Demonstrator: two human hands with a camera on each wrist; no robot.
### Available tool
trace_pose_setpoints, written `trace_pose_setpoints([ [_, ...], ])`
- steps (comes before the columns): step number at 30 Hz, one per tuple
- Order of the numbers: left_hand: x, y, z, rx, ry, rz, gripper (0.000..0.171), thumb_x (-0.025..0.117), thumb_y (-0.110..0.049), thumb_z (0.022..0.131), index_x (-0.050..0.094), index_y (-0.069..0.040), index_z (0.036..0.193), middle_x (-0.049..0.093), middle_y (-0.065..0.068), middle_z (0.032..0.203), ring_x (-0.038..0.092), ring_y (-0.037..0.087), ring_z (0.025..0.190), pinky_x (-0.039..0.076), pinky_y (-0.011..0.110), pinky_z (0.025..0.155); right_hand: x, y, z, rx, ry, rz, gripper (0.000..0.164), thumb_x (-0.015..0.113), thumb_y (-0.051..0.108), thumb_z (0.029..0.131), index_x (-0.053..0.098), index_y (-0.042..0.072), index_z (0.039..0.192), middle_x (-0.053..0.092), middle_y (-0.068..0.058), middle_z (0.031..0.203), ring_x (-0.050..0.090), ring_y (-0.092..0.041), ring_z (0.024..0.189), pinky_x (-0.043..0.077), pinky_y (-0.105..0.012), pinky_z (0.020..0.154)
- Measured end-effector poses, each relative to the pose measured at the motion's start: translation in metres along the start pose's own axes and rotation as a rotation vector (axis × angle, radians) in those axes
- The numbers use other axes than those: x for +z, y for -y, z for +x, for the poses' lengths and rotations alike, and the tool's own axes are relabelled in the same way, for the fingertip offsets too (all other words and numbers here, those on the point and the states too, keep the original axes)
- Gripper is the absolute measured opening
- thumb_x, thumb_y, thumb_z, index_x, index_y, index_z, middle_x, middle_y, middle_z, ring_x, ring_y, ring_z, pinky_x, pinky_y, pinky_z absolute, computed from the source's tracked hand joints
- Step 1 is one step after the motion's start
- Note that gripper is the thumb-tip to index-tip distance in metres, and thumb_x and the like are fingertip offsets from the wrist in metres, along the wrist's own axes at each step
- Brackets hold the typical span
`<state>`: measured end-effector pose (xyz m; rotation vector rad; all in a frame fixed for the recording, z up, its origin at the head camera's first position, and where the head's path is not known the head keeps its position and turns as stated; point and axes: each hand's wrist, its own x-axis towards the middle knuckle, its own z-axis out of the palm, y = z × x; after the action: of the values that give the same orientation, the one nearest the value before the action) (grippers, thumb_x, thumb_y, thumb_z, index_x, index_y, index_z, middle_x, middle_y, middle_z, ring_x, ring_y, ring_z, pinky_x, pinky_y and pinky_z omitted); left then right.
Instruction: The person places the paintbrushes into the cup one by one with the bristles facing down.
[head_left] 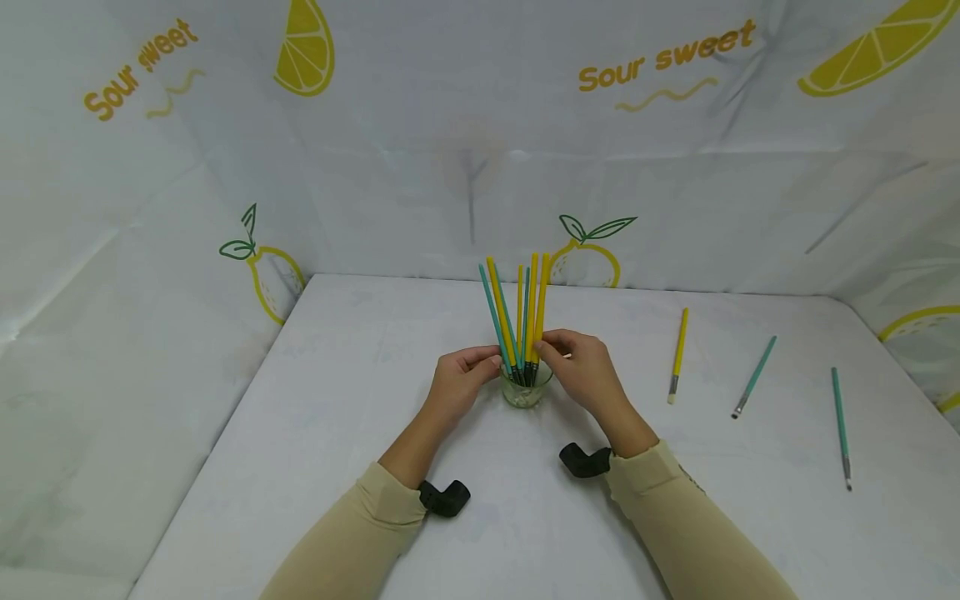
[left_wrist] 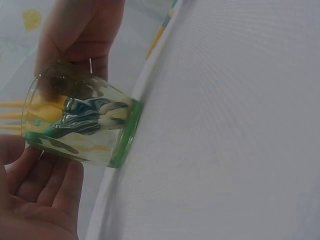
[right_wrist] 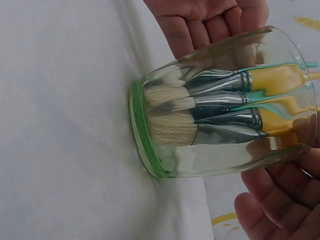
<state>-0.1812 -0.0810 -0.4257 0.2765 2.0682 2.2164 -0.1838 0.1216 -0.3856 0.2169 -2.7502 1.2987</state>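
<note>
A clear glass cup [head_left: 522,397] with a green-tinted base stands upright on the table. Several paintbrushes [right_wrist: 220,107] lean in it bristles down, their yellow and teal handles rising above the rim. My left hand [head_left: 459,379] holds the cup by its left side, thumb near the rim and fingers along the wall in the left wrist view. Opposite it, my right hand [head_left: 588,371] pinches a yellow paintbrush [head_left: 542,304] just above the rim. The right hand's other fingers [right_wrist: 275,200] curl beside the glass.
To the right lie a yellow paintbrush [head_left: 679,354], a teal paintbrush [head_left: 756,375] and another teal paintbrush [head_left: 840,421]. A white cloth covers the table [head_left: 337,400]. Behind it hangs a white sheet [head_left: 420,167] printed with lemons.
</note>
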Motion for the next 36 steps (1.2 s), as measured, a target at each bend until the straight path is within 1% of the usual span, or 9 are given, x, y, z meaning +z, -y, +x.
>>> trace_pose_setpoints([
  [8,-0.001,0.000,0.000,0.007,-0.001,-0.004,0.027,0.061,-0.010,0.097,0.067,0.006,0.118,0.070,0.021,0.114,0.071,0.023,0.101,0.056,0.034,0.093,-0.001,0.002,0.000,0.011,0.012,0.001,0.034,0.059,0.035,0.098,0.071,0.009,0.117,0.073,-0.006,0.108,0.065,-0.023,0.099,0.057,-0.039,0.076],
  [13,-0.002,-0.001,0.000,0.013,-0.004,-0.012,0.028,0.061,-0.009,0.097,0.066,0.008,0.118,0.070,0.022,0.114,0.071,0.021,0.101,0.056,0.034,0.093,-0.002,0.001,0.002,0.002,0.018,0.004,0.037,0.059,0.039,0.098,0.070,0.011,0.119,0.073,-0.005,0.109,0.065,-0.024,0.101,0.057,-0.038,0.075],
  [18,-0.002,0.000,0.001,-0.001,0.004,-0.022,0.029,0.060,-0.008,0.097,0.065,0.009,0.120,0.069,0.024,0.116,0.070,0.023,0.102,0.056,0.031,0.094,-0.010,-0.006,0.002,-0.014,0.002,0.000,0.041,0.056,0.045,0.098,0.070,0.012,0.119,0.073,-0.006,0.109,0.065,-0.024,0.100,0.056,-0.039,0.076],
  [21,-0.001,0.000,0.002,-0.011,0.013,-0.017,0.030,0.059,-0.008,0.098,0.063,0.010,0.122,0.068,0.025,0.118,0.069,0.027,0.106,0.055,0.031,0.095,-0.019,-0.011,0.002,0.006,0.001,-0.002,0.044,0.054,0.048,0.099,0.069,0.012,0.120,0.073,-0.009,0.108,0.066,-0.025,0.098,0.056,-0.038,0.076],
  [25,0.000,-0.002,0.002,-0.027,0.024,-0.007,0.030,0.059,-0.007,0.098,0.063,0.010,0.122,0.067,0.025,0.119,0.068,0.030,0.109,0.055,0.032,0.095,-0.038,-0.021,0.000,0.043,-0.005,-0.022,0.047,0.053,0.048,0.099,0.068,0.010,0.122,0.072,-0.013,0.110,0.067,-0.029,0.097,0.056,-0.038,0.075],
  [27,0.001,-0.005,0.001,-0.033,0.031,-0.003,0.029,0.059,-0.006,0.097,0.063,0.011,0.121,0.067,0.025,0.119,0.068,0.030,0.109,0.055,0.032,0.095,-0.051,-0.028,-0.002,0.064,-0.012,-0.052,0.048,0.052,0.049,0.099,0.067,0.009,0.123,0.071,-0.013,0.111,0.067,-0.030,0.098,0.057,-0.037,0.076],
  [30,0.002,-0.015,-0.004,-0.027,0.039,0.003,0.029,0.059,-0.006,0.097,0.064,0.011,0.120,0.067,0.025,0.119,0.068,0.029,0.108,0.055,0.032,0.095,-0.075,-0.042,-0.007,0.086,-0.031,-0.105,0.051,0.049,0.050,0.100,0.066,0.009,0.124,0.071,-0.014,0.111,0.066,-0.031,0.098,0.056,-0.033,0.074],
  [33,0.003,-0.024,-0.010,-0.016,0.031,0.005,0.029,0.059,-0.006,0.097,0.064,0.011,0.119,0.068,0.025,0.118,0.069,0.026,0.106,0.056,0.032,0.094,-0.102,-0.057,-0.013,0.099,-0.045,-0.158,0.052,0.048,0.050,0.100,0.065,0.007,0.124,0.070,-0.018,0.110,0.066,-0.032,0.096,0.055,-0.030,0.070],
  [36,0.003,-0.026,-0.012,-0.026,0.009,0.000,0.028,0.059,-0.006,0.097,0.065,0.010,0.119,0.069,0.023,0.117,0.070,0.024,0.105,0.056,0.032,0.094,-0.128,-0.070,-0.019,0.121,-0.042,-0.219,0.055,0.047,0.050,0.100,0.064,0.004,0.125,0.070,-0.021,0.110,0.066,-0.034,0.093,0.053,-0.028,0.065],
])
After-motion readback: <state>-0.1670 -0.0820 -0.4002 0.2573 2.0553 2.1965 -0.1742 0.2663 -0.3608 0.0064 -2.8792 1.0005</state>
